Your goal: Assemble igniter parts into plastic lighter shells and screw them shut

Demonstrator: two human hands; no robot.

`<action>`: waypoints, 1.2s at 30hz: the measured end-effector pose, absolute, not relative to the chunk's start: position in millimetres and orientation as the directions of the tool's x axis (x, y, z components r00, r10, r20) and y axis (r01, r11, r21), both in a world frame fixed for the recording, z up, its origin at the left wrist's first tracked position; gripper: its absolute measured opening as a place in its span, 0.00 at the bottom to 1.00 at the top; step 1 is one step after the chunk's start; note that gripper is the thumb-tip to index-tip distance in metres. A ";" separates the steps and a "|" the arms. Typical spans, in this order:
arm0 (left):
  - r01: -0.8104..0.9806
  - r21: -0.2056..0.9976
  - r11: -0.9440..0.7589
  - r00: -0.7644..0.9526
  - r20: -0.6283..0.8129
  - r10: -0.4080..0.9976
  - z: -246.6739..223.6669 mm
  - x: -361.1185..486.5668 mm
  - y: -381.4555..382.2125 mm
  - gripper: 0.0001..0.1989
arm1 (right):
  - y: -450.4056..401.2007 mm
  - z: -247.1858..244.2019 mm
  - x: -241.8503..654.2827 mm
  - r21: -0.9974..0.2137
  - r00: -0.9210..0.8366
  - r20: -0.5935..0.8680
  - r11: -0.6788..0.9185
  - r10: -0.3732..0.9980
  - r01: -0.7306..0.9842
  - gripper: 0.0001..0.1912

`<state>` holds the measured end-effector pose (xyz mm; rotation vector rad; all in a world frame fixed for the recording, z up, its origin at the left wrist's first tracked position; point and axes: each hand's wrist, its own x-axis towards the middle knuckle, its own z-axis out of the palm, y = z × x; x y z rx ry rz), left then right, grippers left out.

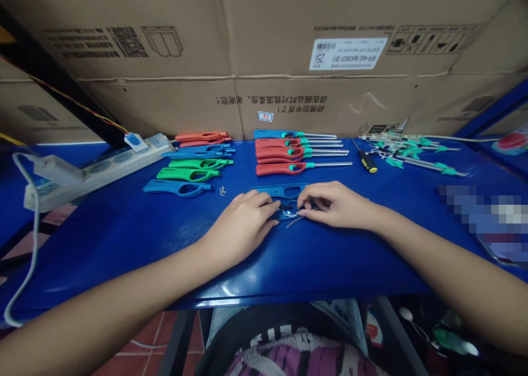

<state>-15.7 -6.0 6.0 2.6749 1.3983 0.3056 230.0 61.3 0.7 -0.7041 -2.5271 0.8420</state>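
Observation:
An open blue lighter shell half [284,216] lies on the blue table in front of me, with small dark and clear parts and thin wires inside. My left hand [249,219] covers its left end, fingers closed on it. Over the right end, my right hand [336,205] is closed in a pinch; its fingertips hide what they hold. A thin grey wire [293,222] sticks out below the fingers. Just behind lies a second blue shell half [278,191], with a loop-shaped trigger opening, partly hidden by both hands.
Orange, blue and green shells [177,187] lie at left beside small screws [223,191]. Red and blue lighters with metal tubes [280,169] are behind my hands. A screwdriver [366,158] and gas-lighter inner assemblies [416,153] lie right. A power strip [103,169] and a cardboard wall [165,106] border the table.

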 end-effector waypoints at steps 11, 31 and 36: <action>0.760 -0.019 -0.650 0.648 0.107 0.754 7.1 -8.2 -10.5 0.16 | 59.6 -4.1 227.9 -0.489 -0.771 0.217 0.750 0.599 0.445 0.08; 0.695 0.191 -0.693 0.672 0.170 0.721 -1.1 -12.7 -9.1 0.20 | 63.0 13.0 241.6 -0.599 -0.846 0.061 0.697 0.530 0.394 0.03; 0.710 0.120 -0.694 0.683 0.122 0.720 -0.5 -11.3 -9.1 0.21 | 62.2 13.4 240.7 -0.597 -0.853 0.072 0.708 0.517 0.378 0.02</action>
